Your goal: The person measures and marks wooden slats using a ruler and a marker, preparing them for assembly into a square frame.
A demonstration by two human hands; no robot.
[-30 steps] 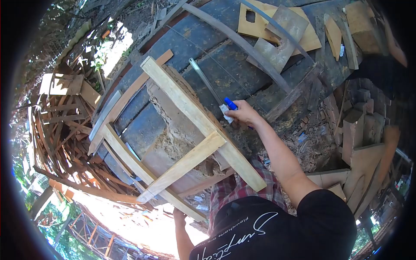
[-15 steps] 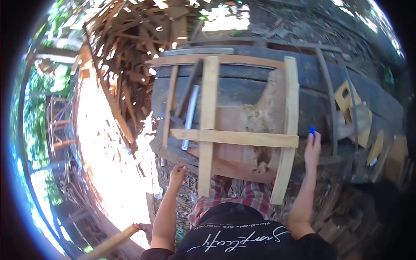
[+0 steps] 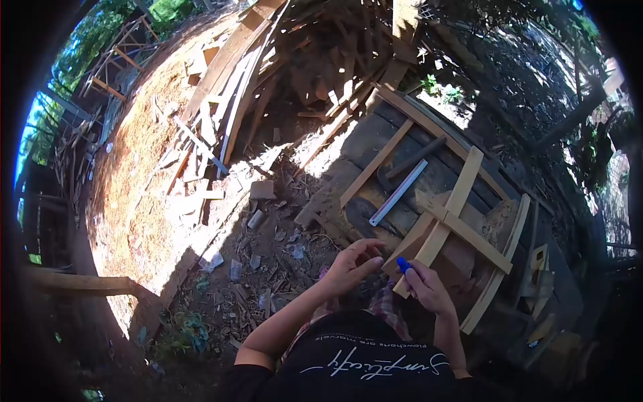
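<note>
My right hand [image 3: 429,287] is closed round a small blue object [image 3: 402,264], whose blue end sticks out toward my left hand. Fingers apart and holding nothing, my left hand [image 3: 356,266] is just left of it, near the bench's front edge. Beside my right hand, a pale wooden board [image 3: 457,191] slants over the dark bench, crossed by a shorter pale piece [image 3: 477,240]. Farther right, another pale board [image 3: 496,281] lies roughly parallel. A white ruler [image 3: 400,191] rests on the bench [image 3: 362,151], next to a dark hammer-like tool [image 3: 415,159].
A heap of scrap wood [image 3: 321,74] rises beyond the bench. Sunlit sawdust [image 3: 134,201] covers the ground at left. A wooden beam [image 3: 87,284] juts in from the left, and yellowish wooden cutouts [image 3: 538,258] lie at the bench's right side.
The view has swung left, so the bench appears farther right and tilted. My hands have come close together, the right one bringing the blue object in. My left hand's fingers have spread.
</note>
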